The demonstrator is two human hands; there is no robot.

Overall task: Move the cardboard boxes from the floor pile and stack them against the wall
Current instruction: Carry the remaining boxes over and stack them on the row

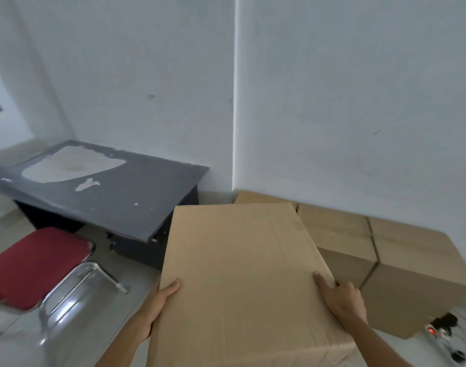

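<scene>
Both bare forearms reach up from the bottom edge of the view, spread apart, one to each side of a cardboard box (240, 274). The left hand (157, 305) presses its palm against the box's left side, thumb laid over the top face; its fingers are hidden behind the side. The right hand (343, 300) clasps the right edge, thumb stretched along the top and fingers curled down over the edge.
</scene>
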